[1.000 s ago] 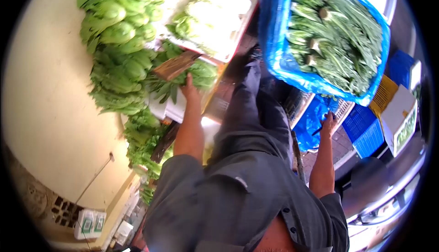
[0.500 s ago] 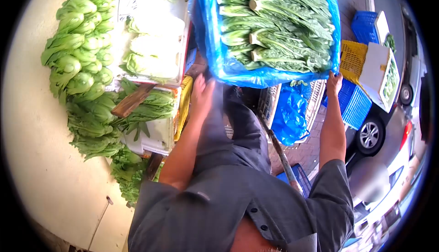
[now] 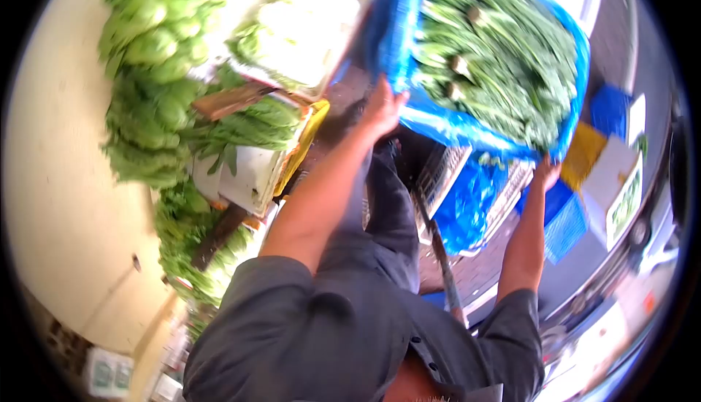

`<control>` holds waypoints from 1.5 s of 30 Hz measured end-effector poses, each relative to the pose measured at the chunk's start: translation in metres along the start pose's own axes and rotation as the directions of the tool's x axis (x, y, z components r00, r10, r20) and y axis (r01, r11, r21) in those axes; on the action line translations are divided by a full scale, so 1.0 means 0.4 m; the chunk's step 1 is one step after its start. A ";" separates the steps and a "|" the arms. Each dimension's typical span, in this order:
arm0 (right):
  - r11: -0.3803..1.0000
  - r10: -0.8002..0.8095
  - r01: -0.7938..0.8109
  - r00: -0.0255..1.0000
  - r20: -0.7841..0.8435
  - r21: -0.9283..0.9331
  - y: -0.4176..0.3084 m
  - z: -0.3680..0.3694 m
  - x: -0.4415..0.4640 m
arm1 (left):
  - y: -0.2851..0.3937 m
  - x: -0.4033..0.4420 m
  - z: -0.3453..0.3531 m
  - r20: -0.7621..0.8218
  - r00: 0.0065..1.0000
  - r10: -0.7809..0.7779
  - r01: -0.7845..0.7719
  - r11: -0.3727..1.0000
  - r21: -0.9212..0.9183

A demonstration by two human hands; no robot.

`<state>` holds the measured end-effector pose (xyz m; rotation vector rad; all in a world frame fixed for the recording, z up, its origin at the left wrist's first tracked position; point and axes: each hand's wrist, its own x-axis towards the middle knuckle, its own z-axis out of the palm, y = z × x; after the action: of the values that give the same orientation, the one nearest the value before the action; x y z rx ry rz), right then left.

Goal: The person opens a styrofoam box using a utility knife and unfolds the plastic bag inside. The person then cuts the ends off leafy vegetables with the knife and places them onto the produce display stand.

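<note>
A crate lined with blue plastic (image 3: 438,128) holds long-leaf lettuce (image 3: 504,59), its cut stems toward the left. My left hand (image 3: 383,110) is closed on the crate's near left corner, slightly blurred. At the near right corner, my right hand (image 3: 546,174) grips the rim, fingers mostly hidden underneath. The crate tilts in view, its right side lower. Below it stands a pale slatted crate (image 3: 442,175) with crumpled blue plastic (image 3: 471,205) in it.
Bok choy (image 3: 157,22) and leafy greens (image 3: 146,124) are piled on the left, beside a white tray (image 3: 314,59). A wooden board (image 3: 230,101) juts out there. A pole (image 3: 442,263) slants near my legs. Blue crates (image 3: 566,227) and a white box (image 3: 606,175) stand right.
My left hand has moved up from beside the crate onto its near left corner. The crate has shifted right in view and turned, my right hand staying on it.
</note>
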<state>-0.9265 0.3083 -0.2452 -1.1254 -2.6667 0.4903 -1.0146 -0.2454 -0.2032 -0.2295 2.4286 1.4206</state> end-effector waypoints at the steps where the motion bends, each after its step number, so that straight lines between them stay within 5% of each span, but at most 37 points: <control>1: 0.998 0.046 -0.046 0.999 0.007 0.044 -0.020 -0.014 0.004 | -0.067 0.012 0.044 -0.086 0.993 0.083 -0.092 0.991 -0.097; 8: 0.771 0.420 -0.540 0.830 0.367 0.338 -0.068 -0.081 0.048 | -0.039 -0.024 0.047 -0.185 0.977 0.110 -0.122 0.991 -0.054; 11: 0.771 0.474 -0.558 0.824 0.309 0.306 -0.109 -0.090 0.034 | -0.005 -0.032 -0.003 -0.121 0.991 0.056 -0.067 0.994 -0.084; 13: 0.765 0.515 -0.598 0.792 0.329 0.242 -0.111 -0.084 0.048 | -0.002 -0.029 -0.013 -0.167 0.972 0.166 -0.163 0.986 0.029; 21: 0.777 0.537 -0.615 0.757 0.373 0.131 -0.100 -0.097 0.082 | 0.004 -0.026 -0.025 -0.033 0.999 -0.019 0.016 0.996 -0.083; 24: 0.753 0.538 -0.632 0.752 0.381 0.184 -0.089 -0.091 0.086 | -0.015 -0.027 -0.016 -0.096 0.991 0.098 -0.102 0.994 -0.042; 27: 0.919 0.356 -0.395 0.822 0.444 -0.005 -0.004 -0.088 0.111 | -0.032 -0.029 0.002 -0.130 0.978 0.165 -0.169 0.985 -0.023; 29: 0.849 0.456 -0.515 0.827 0.328 0.117 -0.053 -0.088 0.080 | -0.034 -0.027 0.004 -0.137 0.971 0.196 -0.205 0.977 -0.053; 35: 0.929 0.357 -0.326 0.914 0.192 -0.175 0.052 -0.050 0.055 | -0.024 -0.002 -0.033 -0.134 0.985 0.112 -0.137 0.971 -0.198; 36: 0.966 0.238 -0.203 0.940 0.246 -0.157 0.157 -0.010 0.052 | -0.040 0.006 -0.031 -0.225 0.954 0.199 -0.210 0.977 -0.028; 37: 0.962 0.123 -0.038 0.945 0.303 -0.272 0.181 -0.022 0.021 | -0.032 0.008 -0.043 -0.145 0.986 0.082 -0.104 0.984 -0.148; 38: 0.920 0.005 0.134 0.935 0.355 -0.368 0.202 -0.035 -0.011 | -0.042 0.013 -0.048 -0.167 0.977 0.132 -0.145 0.987 -0.069; 39: 0.762 -0.083 0.341 0.894 0.440 -0.550 0.107 -0.054 -0.045 | -0.052 0.026 -0.056 -0.191 0.963 0.188 -0.189 0.982 0.011; 40: 0.934 0.298 -0.251 0.940 0.168 -0.254 -0.029 -0.065 -0.075 | -0.034 0.034 -0.079 -0.155 0.974 0.165 -0.165 0.986 0.017; 41: 0.934 0.109 -0.023 0.969 0.223 -0.358 0.069 -0.038 -0.074 | -0.017 0.036 -0.100 -0.114 0.984 0.136 -0.135 0.991 0.024; 42: 0.952 0.215 -0.165 0.960 0.180 -0.257 0.042 -0.052 -0.098 | -0.039 0.046 -0.096 -0.160 0.958 0.238 -0.229 0.970 0.076; 43: 0.944 0.315 -0.294 0.937 0.148 -0.150 -0.041 -0.068 -0.120 | -0.047 0.052 -0.102 -0.090 0.991 0.102 -0.105 0.994 -0.028; 45: 0.956 0.257 -0.234 0.959 0.122 -0.177 -0.115 -0.096 -0.148 | -0.053 0.060 -0.118 -0.036 0.995 0.091 -0.091 0.996 0.010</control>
<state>-0.9041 0.2439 -0.1959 -1.5378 -2.7425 0.4153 -1.0399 -0.2964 -0.2072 -0.1462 2.5035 1.4562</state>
